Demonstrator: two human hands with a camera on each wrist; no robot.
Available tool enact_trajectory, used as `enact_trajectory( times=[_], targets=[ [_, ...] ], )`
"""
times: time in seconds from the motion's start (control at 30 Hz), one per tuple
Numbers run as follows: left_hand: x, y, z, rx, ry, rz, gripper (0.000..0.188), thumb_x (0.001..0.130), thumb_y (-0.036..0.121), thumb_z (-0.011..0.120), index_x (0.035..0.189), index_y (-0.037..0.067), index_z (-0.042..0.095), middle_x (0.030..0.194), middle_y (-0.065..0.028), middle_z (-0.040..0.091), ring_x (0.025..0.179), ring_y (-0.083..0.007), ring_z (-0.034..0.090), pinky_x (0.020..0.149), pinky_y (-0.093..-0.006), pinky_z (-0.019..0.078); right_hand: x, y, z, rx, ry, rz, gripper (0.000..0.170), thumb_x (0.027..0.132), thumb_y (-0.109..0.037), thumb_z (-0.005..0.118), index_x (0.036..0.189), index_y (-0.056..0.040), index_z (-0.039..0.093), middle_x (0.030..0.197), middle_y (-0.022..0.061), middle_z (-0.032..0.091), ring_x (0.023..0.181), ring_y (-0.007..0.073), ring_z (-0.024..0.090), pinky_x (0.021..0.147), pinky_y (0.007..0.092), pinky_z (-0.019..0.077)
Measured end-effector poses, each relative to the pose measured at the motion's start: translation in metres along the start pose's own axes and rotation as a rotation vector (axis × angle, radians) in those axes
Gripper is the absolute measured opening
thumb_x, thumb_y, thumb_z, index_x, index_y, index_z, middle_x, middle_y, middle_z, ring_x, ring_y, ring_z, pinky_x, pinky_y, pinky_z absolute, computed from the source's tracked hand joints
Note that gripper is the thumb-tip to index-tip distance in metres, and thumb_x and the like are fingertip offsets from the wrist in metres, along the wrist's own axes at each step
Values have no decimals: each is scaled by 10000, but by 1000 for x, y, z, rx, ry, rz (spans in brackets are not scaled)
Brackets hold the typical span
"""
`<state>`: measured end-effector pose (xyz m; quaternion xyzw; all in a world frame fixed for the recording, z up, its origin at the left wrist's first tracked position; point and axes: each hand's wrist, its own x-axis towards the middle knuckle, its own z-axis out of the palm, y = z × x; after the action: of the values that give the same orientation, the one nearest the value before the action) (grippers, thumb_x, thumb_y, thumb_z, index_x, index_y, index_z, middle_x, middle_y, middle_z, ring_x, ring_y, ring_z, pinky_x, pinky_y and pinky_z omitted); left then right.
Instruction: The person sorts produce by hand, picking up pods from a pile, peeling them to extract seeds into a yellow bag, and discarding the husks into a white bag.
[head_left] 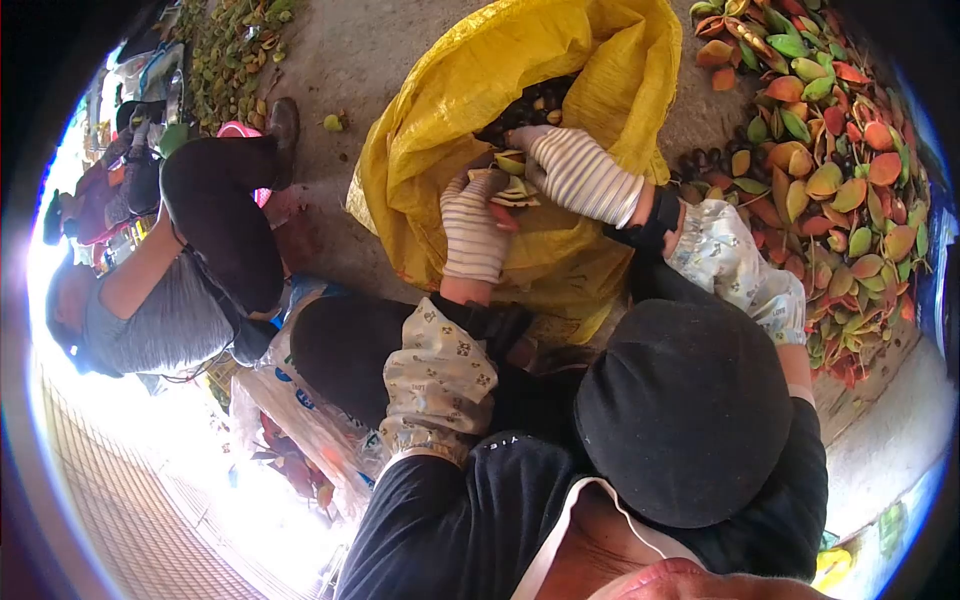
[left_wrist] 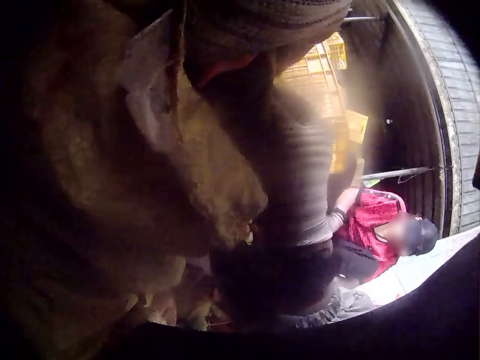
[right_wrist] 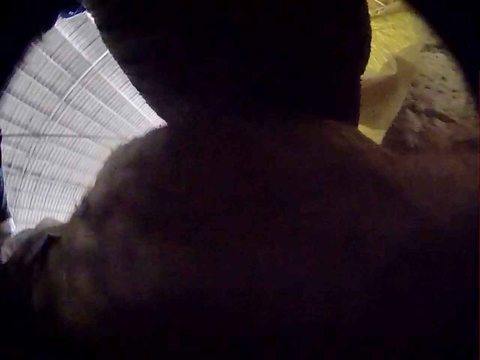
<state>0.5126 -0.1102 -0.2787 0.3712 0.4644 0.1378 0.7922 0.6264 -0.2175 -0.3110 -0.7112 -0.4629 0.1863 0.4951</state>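
Both hands wear striped gloves and meet over the mouth of a yellow sack (head_left: 430, 130). My left hand (head_left: 474, 228) curls its fingers around opened pod husks (head_left: 516, 194) that show pale insides. From the right, my right hand (head_left: 585, 172) reaches in with bent fingers, pinching at a small green pod (head_left: 509, 162) between the hands. Dark round seeds (head_left: 540, 104) lie inside the sack just beyond the fingers. The left wrist view shows part of a striped glove (left_wrist: 262, 30); the right wrist view is mostly dark, its hand's fingers hidden.
A large heap of red and green pods (head_left: 840, 190) lies on the right, with dark seeds at its near side. More husks (head_left: 235, 65) are on the ground at upper left. Another person (head_left: 190, 270) sits at left, near a clear plastic bag (head_left: 320, 440).
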Motion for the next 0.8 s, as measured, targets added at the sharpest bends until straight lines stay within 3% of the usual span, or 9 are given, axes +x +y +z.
enact_trajectory(
  times=[0.03,0.17,0.27,0.3,0.33,0.5,0.6,0.7,0.8],
  targets=[
    [-6,2,6,-22,-7,19,238,809,30,649,1030,-50,616,896,-95,648,728,-185,628,662,-302,530,-2,-2,-5,-31,-128,56,337,816,-55,585,1146,11,558,941,196,646,830,368,637,697,395,524],
    [-8,3,7,239,32,66,236,811,44,670,1018,-54,612,901,-98,651,728,-179,626,659,-285,525,-8,-3,6,-36,37,-86,291,816,-72,595,1090,24,576,851,200,643,774,359,644,661,375,522],
    [-17,3,16,257,37,44,240,806,45,679,1017,-50,615,909,-102,652,735,-172,629,661,-286,525,-4,4,6,186,63,250,247,827,-106,611,1022,45,612,817,186,661,745,292,663,659,342,521],
    [-18,1,18,254,10,59,242,805,44,680,1019,-49,616,907,-103,651,738,-169,631,660,-287,526,4,6,2,318,-35,515,246,830,-131,625,992,52,640,825,164,677,746,227,658,667,328,516],
    [-18,-1,20,252,-18,72,243,805,42,681,1020,-49,617,905,-104,651,741,-167,633,660,-288,526,9,16,2,295,-110,614,278,829,-150,629,1033,38,648,813,138,677,750,203,644,668,327,511],
    [-8,-10,10,275,-10,62,268,808,68,700,1031,-55,618,884,-99,653,734,-152,626,667,-286,524,-4,27,15,675,-40,785,264,865,-154,588,1044,29,653,865,94,682,759,194,630,687,308,504],
    [-3,-12,5,398,55,82,245,814,94,710,994,-55,635,869,-91,656,719,-145,609,660,-279,514,-7,31,11,698,-183,728,326,867,-230,602,1081,8,663,890,134,668,800,228,647,697,362,523],
    [1,-17,2,506,127,183,208,826,111,710,946,-50,653,857,-83,655,704,-133,584,652,-273,497,-6,22,6,1098,-228,971,345,865,-224,628,1135,-8,641,906,125,668,784,228,640,672,348,523],
    [1,-18,5,630,170,336,189,834,116,708,923,-45,659,848,-82,652,709,-123,562,649,-272,484,-6,2,1,928,-161,862,310,876,-189,627,1107,17,610,871,68,637,712,164,632,603,309,558]
  ],
)
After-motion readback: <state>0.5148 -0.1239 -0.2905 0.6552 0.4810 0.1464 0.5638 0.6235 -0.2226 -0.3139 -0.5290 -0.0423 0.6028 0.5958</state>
